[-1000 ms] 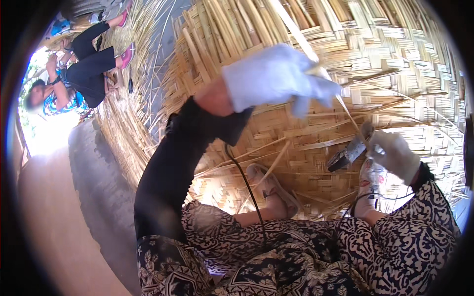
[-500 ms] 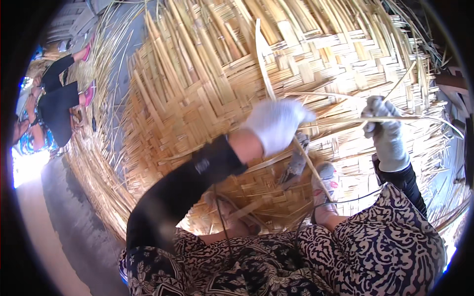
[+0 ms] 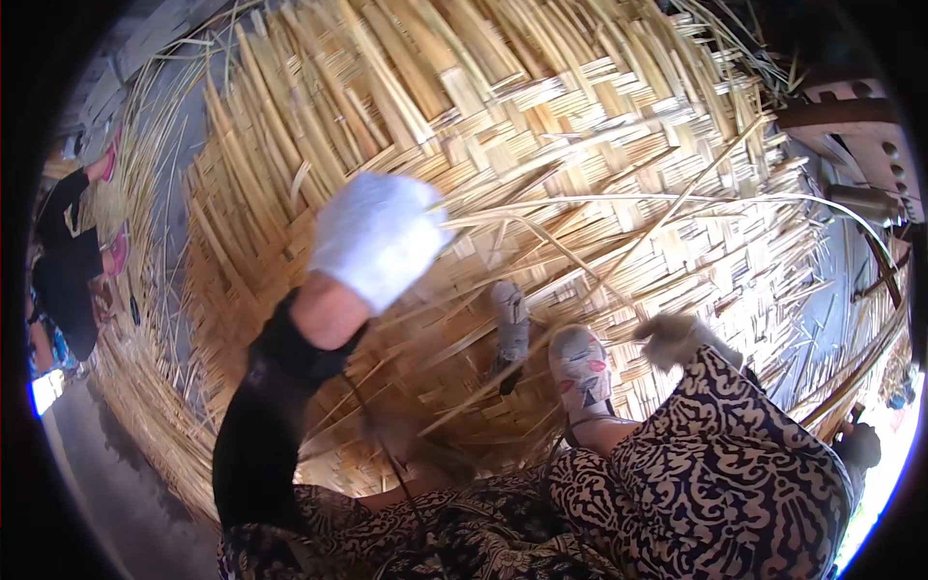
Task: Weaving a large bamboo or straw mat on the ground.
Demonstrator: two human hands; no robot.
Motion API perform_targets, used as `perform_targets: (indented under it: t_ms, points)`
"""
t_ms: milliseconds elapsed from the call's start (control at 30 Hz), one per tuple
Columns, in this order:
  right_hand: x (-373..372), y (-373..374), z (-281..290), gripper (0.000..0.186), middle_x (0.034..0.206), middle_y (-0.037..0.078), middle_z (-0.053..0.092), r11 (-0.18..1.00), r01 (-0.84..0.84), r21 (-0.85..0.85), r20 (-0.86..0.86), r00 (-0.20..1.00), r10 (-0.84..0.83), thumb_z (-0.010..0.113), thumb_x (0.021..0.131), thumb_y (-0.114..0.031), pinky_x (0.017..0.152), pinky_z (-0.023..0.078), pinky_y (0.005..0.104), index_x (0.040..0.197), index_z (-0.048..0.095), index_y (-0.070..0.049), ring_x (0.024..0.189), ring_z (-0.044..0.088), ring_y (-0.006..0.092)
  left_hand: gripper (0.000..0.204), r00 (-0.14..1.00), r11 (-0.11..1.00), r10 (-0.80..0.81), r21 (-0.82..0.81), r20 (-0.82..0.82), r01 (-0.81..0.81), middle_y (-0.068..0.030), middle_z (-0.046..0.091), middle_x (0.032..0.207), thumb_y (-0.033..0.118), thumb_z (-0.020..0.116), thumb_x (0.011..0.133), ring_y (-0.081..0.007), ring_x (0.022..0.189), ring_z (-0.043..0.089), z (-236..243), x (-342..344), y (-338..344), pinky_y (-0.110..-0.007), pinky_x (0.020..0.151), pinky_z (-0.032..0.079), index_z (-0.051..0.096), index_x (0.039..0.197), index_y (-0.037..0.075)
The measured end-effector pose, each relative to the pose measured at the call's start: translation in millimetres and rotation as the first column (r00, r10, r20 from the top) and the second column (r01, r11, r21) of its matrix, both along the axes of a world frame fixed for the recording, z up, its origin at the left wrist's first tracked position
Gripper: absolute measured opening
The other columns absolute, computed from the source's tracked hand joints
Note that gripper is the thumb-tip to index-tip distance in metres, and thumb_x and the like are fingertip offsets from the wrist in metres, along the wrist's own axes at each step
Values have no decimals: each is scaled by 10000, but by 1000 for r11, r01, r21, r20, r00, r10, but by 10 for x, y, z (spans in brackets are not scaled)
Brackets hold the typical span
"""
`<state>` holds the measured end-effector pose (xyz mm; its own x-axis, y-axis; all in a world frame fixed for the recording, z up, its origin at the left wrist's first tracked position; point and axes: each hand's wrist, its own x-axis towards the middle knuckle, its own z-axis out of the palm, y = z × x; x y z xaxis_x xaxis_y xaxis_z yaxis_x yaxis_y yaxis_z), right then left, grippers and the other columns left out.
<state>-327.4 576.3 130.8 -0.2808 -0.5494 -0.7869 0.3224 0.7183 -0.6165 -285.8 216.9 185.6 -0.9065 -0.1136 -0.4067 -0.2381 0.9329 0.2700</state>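
My left hand [image 3: 375, 240], in a white glove and blurred, is closed on a long pale split-cane strip [image 3: 541, 200] that arches right across the woven mat [image 3: 329, 145]. My right hand [image 3: 681, 343], in a greyish glove, is low by my patterned-clothed right knee, partly hidden by it and blurred; what it holds I cannot make out. Between my hands lies a grey wrapped object with a dark end [image 3: 510, 324], next to my floral shoe [image 3: 578, 367]. A thin dark cord [image 3: 372, 425] hangs below my left hand.
Another person [image 3: 68, 251] in dark trousers and pink shoes sits at the far left beside loose cane [image 3: 145, 377] and a concrete ledge [image 3: 87, 454]. Metal parts with round holes [image 3: 851, 116] stand at the upper right. Loose strips fringe the mat's edges.
My left hand has moved leftward, drawing the strip across the mat. My right hand has dropped from the raised strips toward my knee. The view has shifted, showing more of the right side.
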Motion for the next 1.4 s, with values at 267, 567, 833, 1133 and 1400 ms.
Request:
perform_targets:
  t_ms: [267,567,833,1133,1400]
  points:
    - [-709,-310,208,289,893,140,619,956,-237,175,-834,481,272,630,747,-275,693,463,350,955,632,-75,802,595,267,253,976,969,37,232,215,-87,-104,600,650,352,637,672,-272,632,588,-512,748,-61,-364,586,468,630,623,104]
    - [-1163,-735,-389,438,483,69,554,852,514,98,-421,797,-433,580,789,-399,358,416,259,606,595,-2,392,534,145,286,906,949,-315,121,282,292,-66,591,664,379,510,778,-245,610,588,-487,1259,408,-363,523,453,608,968,188]
    - [-770,-489,-86,292,525,44,552,631,762,-146,-289,577,-764,567,808,-268,383,419,212,678,588,-8,422,525,99,327,922,814,388,469,2,-344,-98,576,558,309,474,867,-263,552,581,-324,913,183,-357,517,438,664,766,62]
    - [-736,-717,188,60,612,67,528,965,-264,5,-998,67,23,630,724,-148,458,446,304,751,624,-94,542,554,216,506,792,647,611,562,22,-515,-29,535,523,469,427,872,-107,491,469,-341,80,55,-248,519,373,669,829,27]
    - [-278,-1418,-461,40,752,19,561,561,-807,185,-975,-78,209,585,701,-106,526,476,264,669,561,-103,686,538,129,419,956,917,191,388,-224,-92,-32,583,559,429,477,854,-116,549,533,-599,-375,79,-252,620,428,663,919,59]
